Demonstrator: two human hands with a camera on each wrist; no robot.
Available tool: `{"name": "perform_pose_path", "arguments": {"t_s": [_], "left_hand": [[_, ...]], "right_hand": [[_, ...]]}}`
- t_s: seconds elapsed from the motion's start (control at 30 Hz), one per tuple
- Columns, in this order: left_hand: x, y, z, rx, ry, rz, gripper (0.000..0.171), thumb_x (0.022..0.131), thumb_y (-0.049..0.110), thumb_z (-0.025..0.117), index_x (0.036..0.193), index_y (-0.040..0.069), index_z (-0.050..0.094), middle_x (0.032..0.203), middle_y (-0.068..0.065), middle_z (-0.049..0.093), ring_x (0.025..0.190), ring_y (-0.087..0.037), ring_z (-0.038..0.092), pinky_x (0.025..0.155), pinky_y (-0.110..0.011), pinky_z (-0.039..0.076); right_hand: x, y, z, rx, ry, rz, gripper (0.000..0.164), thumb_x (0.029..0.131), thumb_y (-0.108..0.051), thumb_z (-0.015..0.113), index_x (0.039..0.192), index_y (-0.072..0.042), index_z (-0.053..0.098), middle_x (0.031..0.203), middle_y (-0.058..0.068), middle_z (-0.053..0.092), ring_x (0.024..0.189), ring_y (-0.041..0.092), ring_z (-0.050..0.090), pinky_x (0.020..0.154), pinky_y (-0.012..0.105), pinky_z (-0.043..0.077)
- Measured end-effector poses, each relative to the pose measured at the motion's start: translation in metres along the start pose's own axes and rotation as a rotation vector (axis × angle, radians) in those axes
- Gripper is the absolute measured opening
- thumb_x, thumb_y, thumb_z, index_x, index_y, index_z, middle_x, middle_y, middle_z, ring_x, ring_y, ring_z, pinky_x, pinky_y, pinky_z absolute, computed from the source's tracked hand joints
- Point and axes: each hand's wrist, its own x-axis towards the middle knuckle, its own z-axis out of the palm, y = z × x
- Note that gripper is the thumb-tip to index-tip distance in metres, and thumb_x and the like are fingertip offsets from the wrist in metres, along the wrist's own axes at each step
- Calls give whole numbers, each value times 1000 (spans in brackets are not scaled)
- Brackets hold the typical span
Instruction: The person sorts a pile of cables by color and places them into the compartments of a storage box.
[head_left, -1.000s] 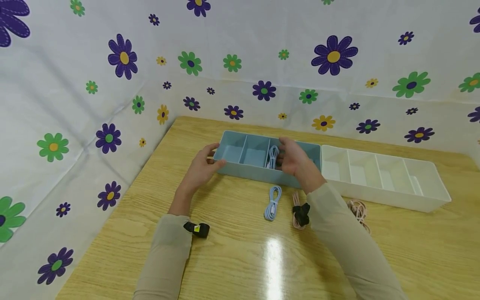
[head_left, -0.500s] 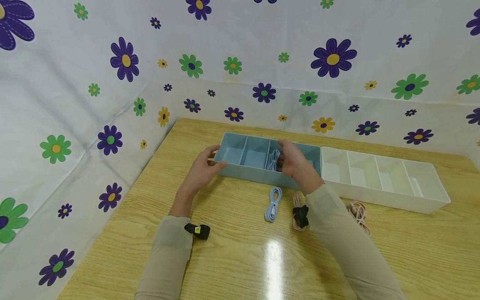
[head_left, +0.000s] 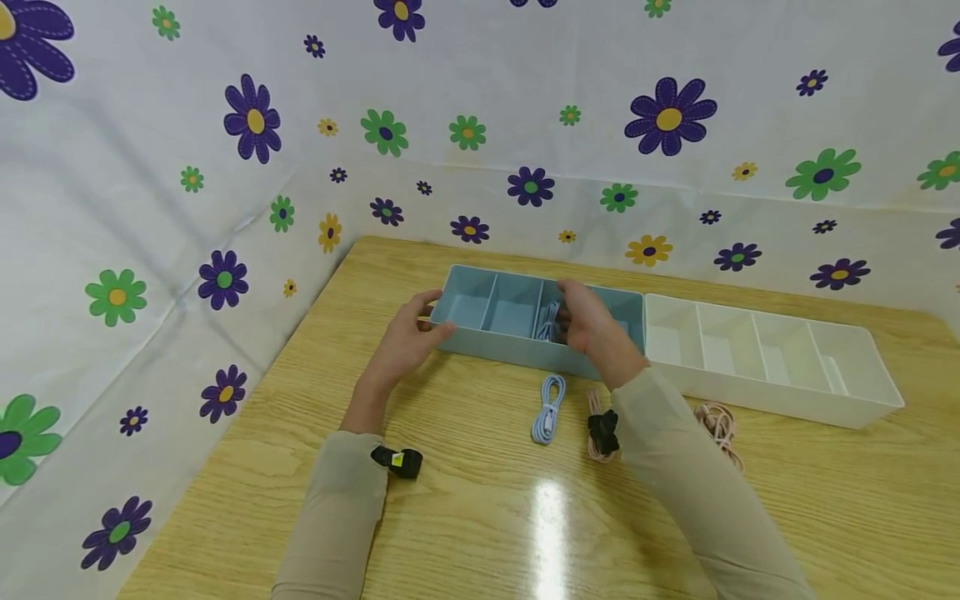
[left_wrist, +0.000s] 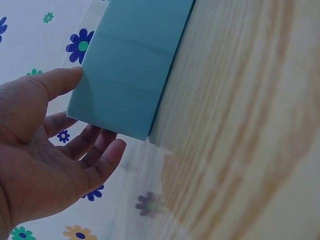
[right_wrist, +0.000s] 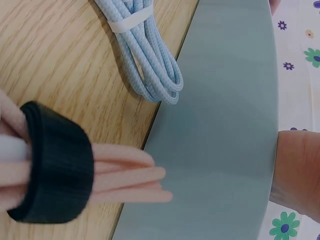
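Observation:
A light-blue divided box (head_left: 502, 344) stands on the table. At its left end, my left hand (head_left: 405, 337) holds the corner; in the left wrist view the thumb (left_wrist: 65, 82) touches the front edge and the fingers bend under the end wall. My right hand (head_left: 592, 325) reaches into the third compartment, fingers beside a bundled blue cable (head_left: 548, 322) there; its fingertips are partly hidden. On the table in front lie another bundled blue cable (head_left: 549, 408) and a pink cable (head_left: 600, 454) with a black strap (right_wrist: 57, 165).
A white divided box (head_left: 780, 392) stands against the blue box's right end. Another pink cable (head_left: 717, 423) lies in front of it, partly behind the right sleeve (head_left: 697, 475). Flower-print cloth (head_left: 487, 50) hangs behind and to the left.
The blue cable in the compartment sits slightly lower beside my right fingers. The view has shifted a little; my left hand and both boxes keep their places.

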Motion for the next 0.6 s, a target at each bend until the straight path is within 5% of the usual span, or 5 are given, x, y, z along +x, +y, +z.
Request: {"name": "perform_pose_path", "arguments": {"t_s": [0.3,0.6], "left_hand": [[-1,1,1,-14,-5,4,62,100,21,60,154,8,32,141,-23,42,116,-36,49,94,-46,46],[-1,2,1,-19,-9,8,62,100,21,60,154,7,32,139,-23,43,115,-35,50,93,-44,46]], "right_hand": [[0,-2,1,0,25,8,57,106,-34,41,157,-17,22,156,11,25,141,25,28,117,39,24],[-1,-1,1,-8,-11,-34,56,107,-30,38,157,-9,24,160,15,20,149,29,21,121,41,17]]}}
